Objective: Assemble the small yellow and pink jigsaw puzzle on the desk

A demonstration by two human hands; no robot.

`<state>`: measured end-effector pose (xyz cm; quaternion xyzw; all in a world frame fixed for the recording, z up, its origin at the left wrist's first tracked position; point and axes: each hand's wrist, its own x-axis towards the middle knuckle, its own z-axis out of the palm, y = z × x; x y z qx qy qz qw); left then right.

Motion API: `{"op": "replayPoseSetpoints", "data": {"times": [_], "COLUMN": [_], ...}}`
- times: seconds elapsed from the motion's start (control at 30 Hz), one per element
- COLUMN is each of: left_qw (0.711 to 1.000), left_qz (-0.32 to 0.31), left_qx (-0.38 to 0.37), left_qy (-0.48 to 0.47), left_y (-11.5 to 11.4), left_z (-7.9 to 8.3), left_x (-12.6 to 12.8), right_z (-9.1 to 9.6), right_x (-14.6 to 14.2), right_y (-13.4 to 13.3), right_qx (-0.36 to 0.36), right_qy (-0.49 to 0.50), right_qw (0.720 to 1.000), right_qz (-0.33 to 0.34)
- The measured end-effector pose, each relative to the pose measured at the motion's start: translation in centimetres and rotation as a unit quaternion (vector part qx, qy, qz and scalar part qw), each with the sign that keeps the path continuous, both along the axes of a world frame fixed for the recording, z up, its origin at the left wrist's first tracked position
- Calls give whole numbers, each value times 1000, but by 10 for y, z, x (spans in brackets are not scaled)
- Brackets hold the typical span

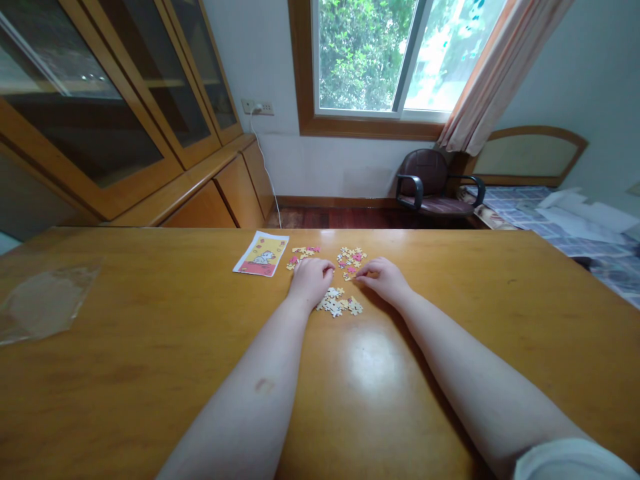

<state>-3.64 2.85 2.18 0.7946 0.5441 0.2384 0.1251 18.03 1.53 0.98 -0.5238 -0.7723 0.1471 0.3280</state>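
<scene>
My left hand (311, 279) is curled with its fingers closed. It rests between piles of jigsaw puzzle pieces, and what is in its fingertips, if anything, is hidden. Opposite it, my right hand (384, 277) pinches at the edge of a small yellowish puzzle piece (349, 276). Beyond the hands lies a pile of yellow and pink pieces (351, 256). Another group of yellow and pink pieces (305, 251) sits partly behind my left hand. Closer to me is a heap of pieces showing their pale side (336, 304), just right of my left wrist.
A picture card (262, 254) with a white animal on yellow and red lies left of the pieces. A clear plastic bag (47, 300) is at the table's left. Past the wooden table's far edge (440, 233) stand an office chair (431, 181) and a bed (525, 200).
</scene>
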Motion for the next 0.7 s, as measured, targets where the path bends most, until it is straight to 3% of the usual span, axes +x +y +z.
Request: {"op": "replayPoseSetpoints", "data": {"times": [0.17,0.3,0.37,0.57,0.7], "left_qw": [1000,999,998,991,981], "left_qz": [-7,-43,-60,-132,-184], "left_qx": [4,5,1,0,-47], "left_qy": [6,13,14,10,28], "left_y": [-1,1,1,-4,-8], "left_z": [0,0,0,1,2], "left_x": [1,1,1,3,4], "right_z": [-4,0,2,2,1], "right_x": [3,-3,-6,-3,-1], "right_y": [3,-4,-7,-4,-3], "right_qx": [12,-16,-31,7,3], "right_qy": [-54,-46,-35,-46,-42], "right_qw": [998,994,991,999,999], "right_qz": [-20,101,125,11,5]}}
